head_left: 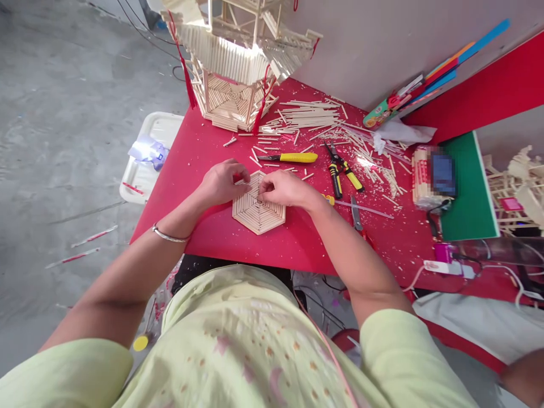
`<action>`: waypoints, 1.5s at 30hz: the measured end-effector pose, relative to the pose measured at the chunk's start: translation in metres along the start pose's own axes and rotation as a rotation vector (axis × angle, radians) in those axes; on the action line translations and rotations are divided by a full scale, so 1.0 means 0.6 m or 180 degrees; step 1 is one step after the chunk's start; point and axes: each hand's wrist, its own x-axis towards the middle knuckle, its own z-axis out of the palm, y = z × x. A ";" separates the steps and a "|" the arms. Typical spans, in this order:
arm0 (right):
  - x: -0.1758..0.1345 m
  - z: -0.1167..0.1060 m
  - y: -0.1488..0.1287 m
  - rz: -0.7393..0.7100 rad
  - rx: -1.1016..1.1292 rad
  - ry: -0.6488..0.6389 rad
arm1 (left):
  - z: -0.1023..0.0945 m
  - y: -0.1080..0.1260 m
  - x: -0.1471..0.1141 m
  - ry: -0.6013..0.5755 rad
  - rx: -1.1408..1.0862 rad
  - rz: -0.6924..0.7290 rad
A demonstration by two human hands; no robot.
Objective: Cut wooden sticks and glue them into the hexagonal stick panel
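Note:
A hexagonal panel of thin wooden sticks [259, 218], laid in nested rings, lies flat on the red table near its front edge. Over the panel's upper left side is my left hand [225, 181], its thumb and fingers curled together. My right hand [283, 188] pinches above the panel's upper middle, fingertips close to its sticks. Whatever either pinch holds is too small or hidden to make out. Just beyond the hands lie a yellow utility knife [297, 157] and black-and-yellow pliers [342, 170].
A stick-built pagoda model [232, 62] with red tassels stands at the back left. Loose sticks [310, 116] and chips cover the back of the red table [170, 181]. Scissors [356, 214] lie to the right, and a power strip [448, 269] sits farther right. A white lidded bin [164, 127] is at left.

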 end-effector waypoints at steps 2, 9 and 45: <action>0.000 0.002 0.000 0.0026 -0.0029 0.0015 | 0.000 -0.001 0.000 -0.0003 0.0012 0.0013; 0.003 0.004 0.002 0.0037 -0.0088 0.0027 | 0.000 0.000 0.001 -0.0001 0.0048 -0.0052; 0.006 0.000 -0.002 0.0127 -0.0283 -0.0047 | 0.002 -0.001 0.001 0.0049 0.0047 0.0024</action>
